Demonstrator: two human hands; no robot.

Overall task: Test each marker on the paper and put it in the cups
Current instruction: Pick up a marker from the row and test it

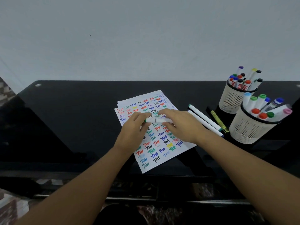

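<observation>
Both hands, left (134, 127) and right (180, 125), pinch a white marker (156, 120) level above the scribbled paper (159, 150). Right of them three loose markers (205, 118) lie on the glossy black table (68, 111), before two ribbed, cream mesh cups (248, 129) crowded with markers.

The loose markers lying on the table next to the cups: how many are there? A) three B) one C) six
A: three markers lie side by side on the black table between the paper and the two cups, two white and one yellow-green.
</observation>
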